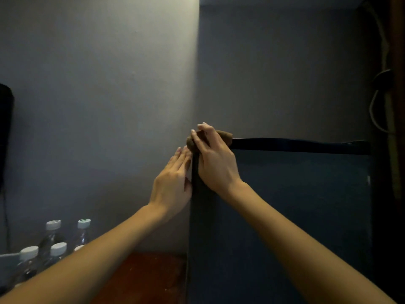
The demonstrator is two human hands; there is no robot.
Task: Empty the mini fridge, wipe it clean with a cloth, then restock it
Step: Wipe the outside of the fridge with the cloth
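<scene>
The dark blue mini fridge [295,216] fills the right half of the view, its door closed. A brown cloth [225,136] lies bunched on the fridge's top left corner. My right hand [213,160] presses on the cloth with fingers spread over it, at that corner. Beside it, my left hand [173,183] lies flat with straight fingers against the fridge's left side edge, just below the cloth. Several clear water bottles [52,244] with white caps stand at the lower left.
A reddish wooden surface [149,275] lies left of the fridge base. The grey wall [98,106] stands close behind. A dark object [5,132] hangs at the left edge. Cables [381,102] hang along the dark right side.
</scene>
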